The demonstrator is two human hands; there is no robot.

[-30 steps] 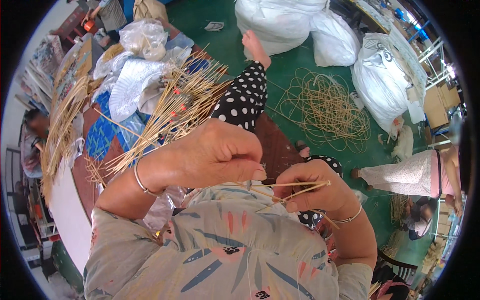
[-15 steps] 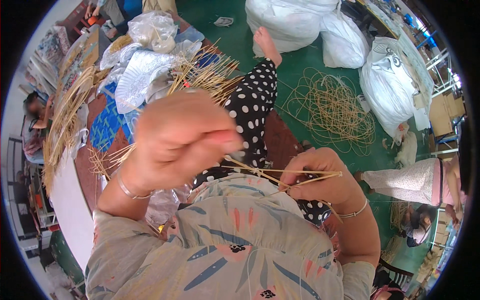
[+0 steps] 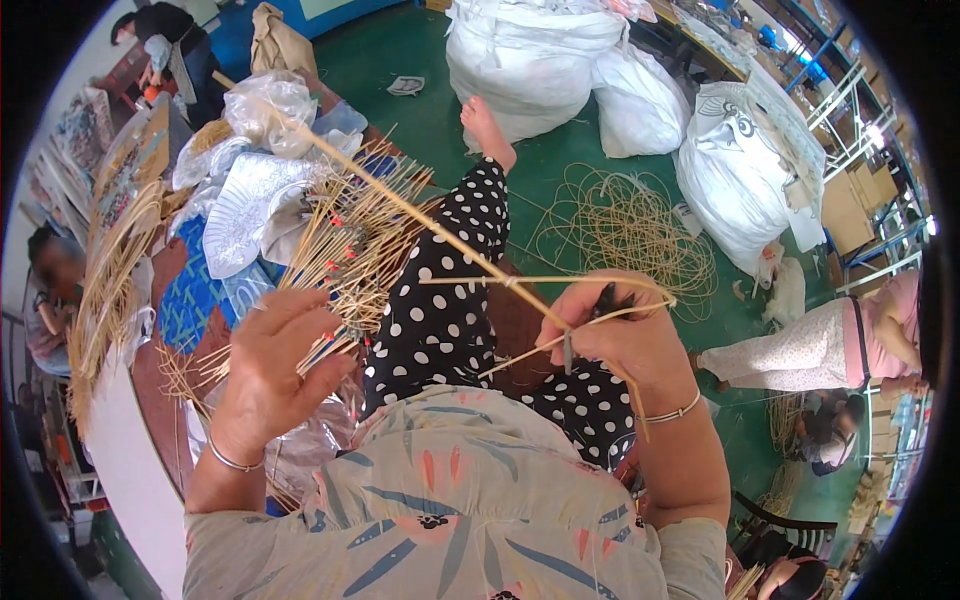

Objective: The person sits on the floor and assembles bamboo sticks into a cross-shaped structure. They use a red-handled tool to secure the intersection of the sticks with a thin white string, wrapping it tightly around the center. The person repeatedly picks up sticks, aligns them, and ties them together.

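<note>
My right hand is closed on several thin bamboo strips joined into an angled frame. One long bamboo strip of that frame slants far up to the left; shorter ones bend back around my fingers. A small dark tool with a narrow grey end is also gripped in that hand; its kind is unclear. To the left, my left hand is raised, fingers apart and holding nothing. Close beyond it lies a pile of cut bamboo sticks, some with red ends.
A loose coil of thin cane lies on the green floor. White sacks stand beyond it. Plastic bags and long fibre bundles lie at the left. My outstretched leg in dotted trousers runs between. Other people are nearby.
My left hand has moved left and down from in front of the frame, and its curled fingers have opened. The long strip now shows in full, slanting up-left. The whole view has shifted slightly.
</note>
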